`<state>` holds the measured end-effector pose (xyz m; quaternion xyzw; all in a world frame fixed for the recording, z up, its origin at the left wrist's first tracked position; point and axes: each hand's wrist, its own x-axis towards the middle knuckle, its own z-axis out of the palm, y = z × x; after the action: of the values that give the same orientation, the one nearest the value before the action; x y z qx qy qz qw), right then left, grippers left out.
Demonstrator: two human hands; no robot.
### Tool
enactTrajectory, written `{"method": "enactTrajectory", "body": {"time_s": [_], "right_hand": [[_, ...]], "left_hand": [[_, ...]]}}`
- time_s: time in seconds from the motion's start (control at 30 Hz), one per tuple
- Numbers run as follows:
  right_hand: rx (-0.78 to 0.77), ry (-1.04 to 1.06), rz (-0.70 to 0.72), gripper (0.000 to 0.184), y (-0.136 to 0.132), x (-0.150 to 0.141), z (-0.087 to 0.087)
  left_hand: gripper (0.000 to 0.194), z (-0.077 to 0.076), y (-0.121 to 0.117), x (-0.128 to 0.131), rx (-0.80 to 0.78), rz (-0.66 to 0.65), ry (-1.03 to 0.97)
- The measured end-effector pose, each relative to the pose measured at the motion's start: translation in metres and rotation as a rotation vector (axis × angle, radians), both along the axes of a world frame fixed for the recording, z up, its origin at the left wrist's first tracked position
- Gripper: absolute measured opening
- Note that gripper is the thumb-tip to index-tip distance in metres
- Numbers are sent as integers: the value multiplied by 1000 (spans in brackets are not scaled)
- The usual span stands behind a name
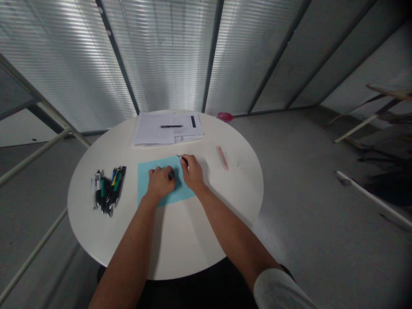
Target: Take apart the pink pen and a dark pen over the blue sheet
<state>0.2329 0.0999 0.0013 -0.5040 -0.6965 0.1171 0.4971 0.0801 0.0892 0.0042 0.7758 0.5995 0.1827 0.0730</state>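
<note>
Both of my hands are over a light-blue sheet [180,194] on a round white table [96,231]. My left hand [160,183] is closed, with a small dark pen part [171,175] between thumb and fingers; most of it is hidden. Beside it to the right, my right hand [193,174] pinches a slim dark pen piece [182,158], whose pale, thin end points up and left. The two hands are apart from each other. To the left of the sheet lies a pile of pens [109,189] in black, green, white, blue and yellow.
White printed papers [152,130] are stacked at the table's far side, with a black pen [171,126] on top. A pinkish translucent stick [222,158] and tiny dark specks [238,165] lie to the right. A red object [225,116] shows beyond the far edge.
</note>
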Motion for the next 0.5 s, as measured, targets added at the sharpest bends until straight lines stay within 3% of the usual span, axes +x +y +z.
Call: {"method": "enactTrajectory", "body": {"time_s": [0.27,0.5], "right_hand": [[-18,-23,5,27,1,0,-4],[-13,-30,-12,27,2,1,-3]], "left_hand": [[26,3,0,-1,-13,15,-27],[27,20,-5,-24,-19,245,-13]]}}
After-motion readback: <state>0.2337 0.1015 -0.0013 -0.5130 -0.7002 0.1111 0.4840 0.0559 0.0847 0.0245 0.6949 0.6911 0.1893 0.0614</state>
